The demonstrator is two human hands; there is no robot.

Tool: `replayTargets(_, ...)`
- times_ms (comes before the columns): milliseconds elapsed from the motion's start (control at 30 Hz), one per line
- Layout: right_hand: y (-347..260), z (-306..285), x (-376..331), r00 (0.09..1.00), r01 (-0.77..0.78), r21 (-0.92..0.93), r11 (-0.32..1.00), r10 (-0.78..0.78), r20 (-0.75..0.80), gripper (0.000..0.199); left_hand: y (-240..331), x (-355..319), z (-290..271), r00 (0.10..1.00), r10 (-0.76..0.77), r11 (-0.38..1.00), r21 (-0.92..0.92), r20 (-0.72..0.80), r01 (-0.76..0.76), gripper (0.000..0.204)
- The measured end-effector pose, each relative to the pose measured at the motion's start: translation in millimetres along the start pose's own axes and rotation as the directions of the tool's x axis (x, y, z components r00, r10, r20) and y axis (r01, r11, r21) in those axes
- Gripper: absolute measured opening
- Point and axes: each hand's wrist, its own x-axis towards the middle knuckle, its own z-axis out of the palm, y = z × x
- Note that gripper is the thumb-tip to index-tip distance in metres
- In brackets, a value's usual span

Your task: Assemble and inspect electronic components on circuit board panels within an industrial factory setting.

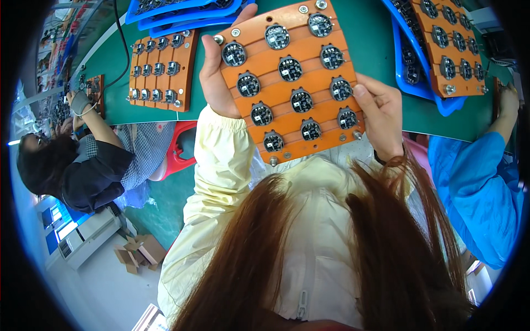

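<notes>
I see both hands holding an orange fixture board (292, 83) of round black circuit modules, lifted above the green bench (386, 49). My left hand (218, 77) and right hand (381, 113) each close a grip on one edge. I judge this an inspection step; next needs a steady tilt. Flattened brown cartons (138, 252) lie on the floor, lower left.

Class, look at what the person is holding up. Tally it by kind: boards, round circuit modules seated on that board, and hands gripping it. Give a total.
Orange board: 1
Round circuit modules on it: 12
Hands gripping it, left hand and right hand: 2
Total: 15
</notes>
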Motion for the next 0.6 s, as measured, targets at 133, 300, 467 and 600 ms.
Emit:
replayTargets(133, -1.6, 0.2, 0.3, 1.000, -0.006, 0.020, 1.000, 0.006, 0.016, 0.030, 0.6, -0.4, 0.5, 1.000, 0.002, 1.000, 0.000, 0.024, -0.002, 0.071)
replayTargets(300, -1.2, 1.0, 0.5, 1.000, 0.004, 0.022, 1.000, -0.004, 0.008, 0.030, 0.1, 0.9, -2.0, 0.999, 0.000, 0.999, -0.054, 0.045, 0.003, 0.070)
replayTargets(467, -0.6, 0.3, -0.1, 1.000, -0.007, 0.014, 1.000, 0.007, 0.025, 0.030, 0.5, -0.9, -3.2, 0.998, 0.008, 0.997, -0.075, 0.065, -0.003, 0.070)
replayTargets(600, 0.8, -1.8, -1.2, 1.000, -0.022, 0.017, 1.000, 0.022, 0.022, 0.031, 0.0, -0.2, -4.6, 0.997, 0.010, 0.997, -0.081, 0.080, -0.003, 0.070)
